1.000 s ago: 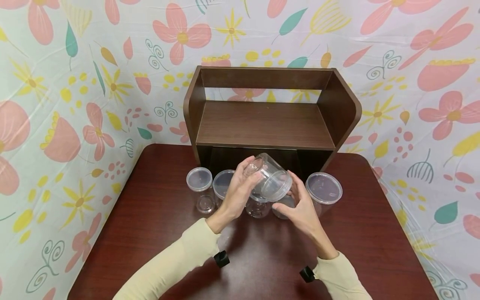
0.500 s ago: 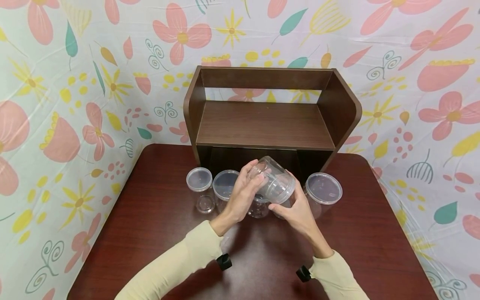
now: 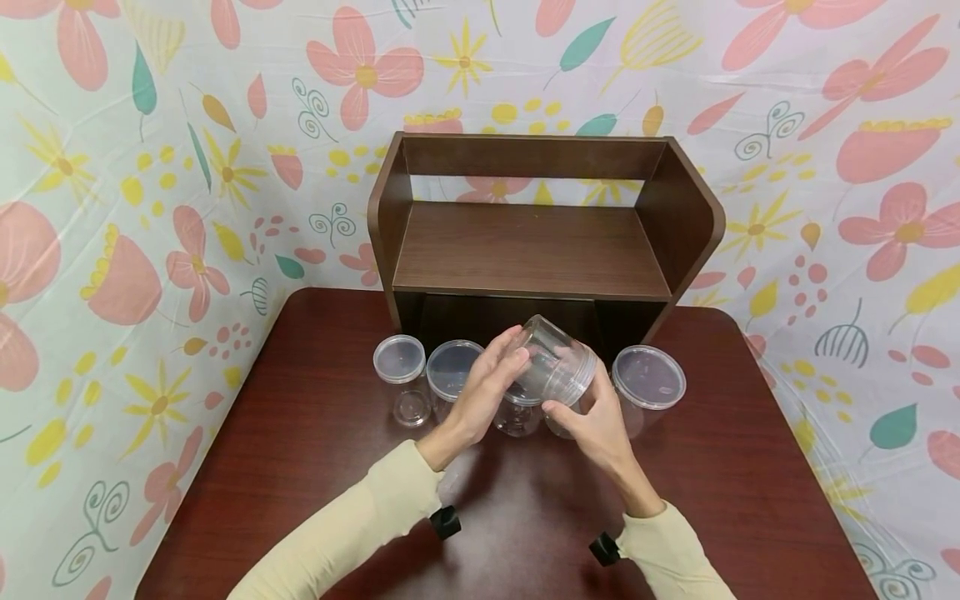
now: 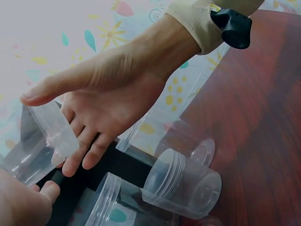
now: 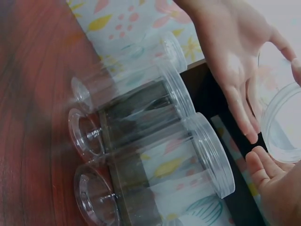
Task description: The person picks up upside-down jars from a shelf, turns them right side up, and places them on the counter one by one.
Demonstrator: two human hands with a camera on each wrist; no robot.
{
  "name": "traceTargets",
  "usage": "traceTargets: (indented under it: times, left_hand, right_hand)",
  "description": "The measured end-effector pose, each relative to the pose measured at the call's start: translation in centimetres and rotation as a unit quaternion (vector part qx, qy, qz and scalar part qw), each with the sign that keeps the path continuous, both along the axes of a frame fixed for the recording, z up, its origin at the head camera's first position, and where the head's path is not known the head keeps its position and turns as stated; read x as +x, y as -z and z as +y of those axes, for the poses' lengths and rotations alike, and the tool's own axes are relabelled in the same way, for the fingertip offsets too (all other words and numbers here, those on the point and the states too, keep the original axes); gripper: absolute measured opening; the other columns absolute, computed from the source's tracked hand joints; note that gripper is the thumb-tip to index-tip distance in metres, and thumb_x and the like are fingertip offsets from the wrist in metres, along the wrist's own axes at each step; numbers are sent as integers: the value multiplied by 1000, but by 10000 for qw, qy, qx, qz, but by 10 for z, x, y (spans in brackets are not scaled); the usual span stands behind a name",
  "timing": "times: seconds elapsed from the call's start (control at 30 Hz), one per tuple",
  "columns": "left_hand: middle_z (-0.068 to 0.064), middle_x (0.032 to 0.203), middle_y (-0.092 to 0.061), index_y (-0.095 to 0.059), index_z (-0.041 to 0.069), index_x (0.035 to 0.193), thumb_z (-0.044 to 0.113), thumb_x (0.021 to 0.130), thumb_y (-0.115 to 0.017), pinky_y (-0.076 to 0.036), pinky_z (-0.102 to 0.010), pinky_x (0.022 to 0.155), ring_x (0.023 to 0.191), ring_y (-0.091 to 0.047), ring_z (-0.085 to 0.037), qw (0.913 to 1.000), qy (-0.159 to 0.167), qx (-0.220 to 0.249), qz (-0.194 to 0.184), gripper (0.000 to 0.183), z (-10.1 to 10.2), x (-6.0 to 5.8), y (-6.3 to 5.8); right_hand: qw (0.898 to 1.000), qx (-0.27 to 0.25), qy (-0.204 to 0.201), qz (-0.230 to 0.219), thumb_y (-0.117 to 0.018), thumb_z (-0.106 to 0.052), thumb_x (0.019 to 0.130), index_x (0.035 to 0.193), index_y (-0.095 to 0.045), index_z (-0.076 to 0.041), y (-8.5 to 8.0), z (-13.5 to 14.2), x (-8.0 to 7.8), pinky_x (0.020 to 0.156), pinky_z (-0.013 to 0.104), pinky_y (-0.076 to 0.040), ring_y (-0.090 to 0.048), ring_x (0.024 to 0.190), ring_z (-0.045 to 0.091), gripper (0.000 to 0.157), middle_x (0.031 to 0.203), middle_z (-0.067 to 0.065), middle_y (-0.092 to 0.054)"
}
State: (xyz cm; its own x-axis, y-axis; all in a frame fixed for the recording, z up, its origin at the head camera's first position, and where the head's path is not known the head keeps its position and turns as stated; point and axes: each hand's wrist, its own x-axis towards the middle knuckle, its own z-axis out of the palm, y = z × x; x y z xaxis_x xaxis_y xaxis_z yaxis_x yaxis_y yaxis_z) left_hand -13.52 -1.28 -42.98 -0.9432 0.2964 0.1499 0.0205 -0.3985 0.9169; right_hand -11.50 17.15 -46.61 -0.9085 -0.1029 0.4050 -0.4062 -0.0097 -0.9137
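A clear plastic jar (image 3: 553,360) is held tilted above the table, its ribbed rim end pointing down to the right. My left hand (image 3: 483,392) grips the base end, thumb on the near side. My right hand (image 3: 596,421) holds the rim end between thumb and fingers. In the left wrist view the right hand (image 4: 113,92) shows its palm side, with the jar (image 4: 47,136) against its thumb. The right wrist view shows the left hand (image 5: 230,61) at the top and the right hand (image 5: 277,188) at lower right. Whether a lid covers the rim, I cannot tell.
Several clear lidded jars stand in a row, including a narrow jar (image 3: 399,360) at left and a wide jar (image 3: 648,379) at right. The hands partly cover the middle ones. Behind them, a brown shelf unit (image 3: 528,250) stands on the dark red table (image 3: 315,467).
Both hands have moved the jar slightly down and to the right. Its tilt has changed a little, and the right hand's fingers have shifted around the rim end. The standing jars stay put.
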Motion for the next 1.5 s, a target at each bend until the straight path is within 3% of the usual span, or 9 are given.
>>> traceTargets:
  times: [0.17,0.3,0.5,0.7,0.83,1.07,1.27,1.5]
  left_hand:
    - [-26,162,-33,-30,-9,157,23,101,-52,-30,-45,121,140,-44,-44,9990,33,-423,-168,68,-5,-1,-2]
    - [-22,158,-41,-38,-8,154,23,101,-55,-33,-44,119,138,-48,-38,9967,-131,-793,-149,64,-7,-1,-4]
    - [-20,152,-50,-43,-6,152,21,102,-59,-37,-40,117,138,-51,-30,9914,-329,-1264,123,59,-13,-1,-10]
    - [-18,152,-51,-43,-4,152,19,103,-60,-40,-40,114,136,-54,-30,9842,-470,-1669,358,57,-25,0,-19]
    - [-18,150,-53,-43,-4,153,18,102,-61,-42,-40,113,134,-56,-30,9806,-586,-1830,379,58,-37,-2,-27]
    - [-16,148,-54,-41,-2,154,19,102,-62,-43,-41,112,132,-57,-30,9783,-877,-1842,368,60,-61,-9,-42]
    - [-19,147,-53,-40,-4,155,12,103,-60,-47,-36,108,133,-55,-32,9809,-1201,-1510,242,58,-83,-14,-51]
    - [-20,147,-53,-39,-6,154,10,104,-59,-49,-37,106,133,-56,-33,9764,-1662,-1356,236,57,-107,-15,-62]
  right_hand:
    - [9980,-586,-119,191,-68,24,81,154,-33,2,0,-1,-1,105,28,-48,-57,129,25,84,146,29,-46]
    - [9961,-848,-76,246,-66,25,80,154,-32,2,-2,-3,0,103,30,-50,-58,125,27,85,144,31,-45]
    - [9945,-1011,-16,260,-64,26,81,156,-30,-3,-7,-2,2,101,27,-50,-59,123,23,88,142,20,-50]
    - [9900,-1311,-81,516,-62,32,77,155,-26,5,-12,4,0,98,30,-53,-61,120,27,89,139,27,-51]
    - [9912,-1223,-22,500,-64,30,77,152,-30,7,-14,12,-1,101,30,-51,-62,119,25,86,138,29,-51]
    - [9951,-839,269,438,-65,27,79,153,-40,-2,-19,26,0,101,26,-49,-64,118,21,83,137,25,-53]
    - [9957,-520,501,580,-64,21,85,156,-38,-2,-27,35,-1,99,23,-47,-64,115,17,78,128,12,-62]
    - [9934,-374,883,633,-64,19,86,157,-39,-1,-36,50,-2,95,20,-49,-65,110,15,78,116,6,-68]
